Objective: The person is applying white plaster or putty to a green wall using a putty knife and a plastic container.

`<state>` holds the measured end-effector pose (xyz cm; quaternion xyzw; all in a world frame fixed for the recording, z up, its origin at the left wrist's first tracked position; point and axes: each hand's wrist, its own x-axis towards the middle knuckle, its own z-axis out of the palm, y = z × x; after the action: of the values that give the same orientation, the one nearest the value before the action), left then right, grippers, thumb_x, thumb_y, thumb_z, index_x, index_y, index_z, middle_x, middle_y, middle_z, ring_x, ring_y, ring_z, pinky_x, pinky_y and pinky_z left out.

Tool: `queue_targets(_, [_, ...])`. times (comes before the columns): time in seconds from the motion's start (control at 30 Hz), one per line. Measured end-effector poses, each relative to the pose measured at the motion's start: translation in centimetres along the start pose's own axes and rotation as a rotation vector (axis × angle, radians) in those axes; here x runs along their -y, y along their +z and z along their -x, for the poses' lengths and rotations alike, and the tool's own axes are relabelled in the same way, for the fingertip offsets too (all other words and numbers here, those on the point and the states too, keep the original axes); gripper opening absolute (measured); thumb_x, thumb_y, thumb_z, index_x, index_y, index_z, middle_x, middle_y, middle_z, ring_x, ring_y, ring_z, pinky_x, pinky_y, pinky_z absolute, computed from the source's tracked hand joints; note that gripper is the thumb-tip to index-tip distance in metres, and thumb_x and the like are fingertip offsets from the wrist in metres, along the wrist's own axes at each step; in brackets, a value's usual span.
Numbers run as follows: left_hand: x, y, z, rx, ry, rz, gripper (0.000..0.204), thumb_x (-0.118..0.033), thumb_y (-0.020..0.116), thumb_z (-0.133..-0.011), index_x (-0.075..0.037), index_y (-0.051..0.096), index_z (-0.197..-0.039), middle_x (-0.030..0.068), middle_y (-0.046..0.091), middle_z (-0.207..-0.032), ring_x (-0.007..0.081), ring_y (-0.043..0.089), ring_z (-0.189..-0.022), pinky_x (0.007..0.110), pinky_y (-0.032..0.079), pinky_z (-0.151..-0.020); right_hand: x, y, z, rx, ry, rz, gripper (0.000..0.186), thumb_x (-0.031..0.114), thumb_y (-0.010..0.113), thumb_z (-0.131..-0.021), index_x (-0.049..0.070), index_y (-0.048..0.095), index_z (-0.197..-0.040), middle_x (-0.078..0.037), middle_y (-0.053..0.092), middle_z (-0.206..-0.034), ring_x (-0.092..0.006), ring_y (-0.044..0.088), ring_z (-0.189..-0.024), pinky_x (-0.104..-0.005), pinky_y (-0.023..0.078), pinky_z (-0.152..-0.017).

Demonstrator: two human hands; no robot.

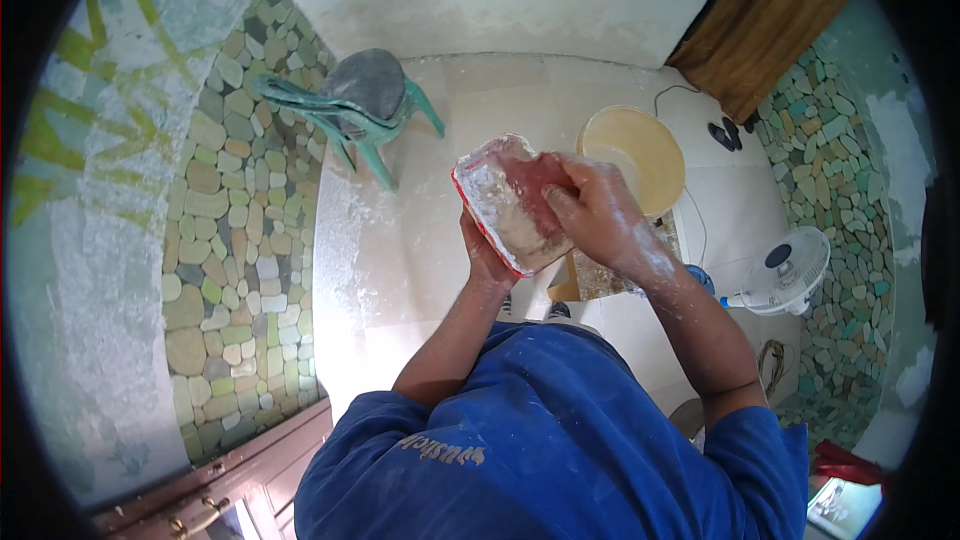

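In front of my chest, my left hand (484, 258) grips a shallow red-rimmed tray (466, 202) from its left side and below. Whitish paste coats the inside and rim of the tray. My right hand (605, 212) is closed on a flat red spreader (538, 183), thumb on top, with the spreader lying over the right part of the tray. White smears mark the right wrist. The fingers of my left hand under the tray are mostly hidden.
A round cream bucket (640, 125) stands ahead to the right, beside a stained board (610, 278). A green plastic chair (375, 145) is at the far left. To the right are a white fan (790, 272), dark sandals (725, 136) and a cable on the floor.
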<state>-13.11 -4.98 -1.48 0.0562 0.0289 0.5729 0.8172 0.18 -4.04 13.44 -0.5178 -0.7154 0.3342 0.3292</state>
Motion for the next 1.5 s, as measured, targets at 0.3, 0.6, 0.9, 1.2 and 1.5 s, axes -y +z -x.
queue_targets(0.3, [3.3,-0.9,2.2,0.116,0.133,0.022,0.066,-0.06,0.035,-0.091,-0.018,0.041,-0.141,0.0073,0.048,-0.14,0.0288,0.047,-0.127,0.046,0.036,-0.109,-0.2,-0.5,2.4,0.22,-0.123,0.143,0.02,0.006,0.055,-0.085,-0.006,0.059,-0.101,-0.025,0.063,-0.083,-0.0389,0.063,-0.078,-0.0408,0.049,-0.075])
queue_targets(0.6, [6.7,1.2,4.2,-0.038,0.244,-0.017,0.064,-0.058,0.035,-0.092,-0.018,0.042,-0.14,0.0078,0.047,-0.141,0.0286,0.044,-0.13,0.046,0.033,-0.11,-0.2,-3.8,4.4,0.29,-0.168,-0.034,0.025,0.009,0.054,-0.086,-0.004,0.059,-0.107,-0.027,0.063,-0.085,-0.0388,0.064,-0.079,-0.0412,0.05,-0.072])
queue_targets(0.9, [8.7,1.1,7.3,0.043,0.423,-0.019,0.062,-0.056,0.032,-0.095,-0.015,0.039,-0.14,0.0084,0.049,-0.137,0.0271,0.048,-0.125,0.042,0.036,-0.108,-0.9,-3.0,5.5,0.345,-0.295,-0.011,0.02,0.013,0.057,-0.085,-0.005,0.059,-0.094,-0.026,0.063,-0.082,-0.0407,0.063,-0.075,-0.0449,0.05,-0.071])
queue_targets(1.2, [5.9,0.3,10.8,-0.103,0.653,-0.068,0.059,-0.053,0.033,-0.096,-0.015,0.042,-0.14,0.0097,0.047,-0.139,0.0277,0.045,-0.129,0.044,0.034,-0.11,0.1,3.6,4.6,0.506,-0.539,0.22,0.021,0.01,0.052,-0.086,-0.002,0.058,-0.102,-0.026,0.063,-0.088,-0.0428,0.06,-0.083,-0.0503,0.047,-0.075])
queue_targets(1.5, [-2.9,-0.9,15.9,-0.05,0.829,0.071,0.068,-0.059,0.031,-0.093,-0.012,0.037,-0.142,0.0113,0.047,-0.139,0.0308,0.045,-0.128,0.046,0.034,-0.11,5.7,13.2,2.9,0.51,-0.624,-0.024,0.019,0.005,0.058,-0.085,-0.004,0.059,-0.102,-0.024,0.064,-0.088,-0.0408,0.063,-0.081,-0.0425,0.05,-0.073])
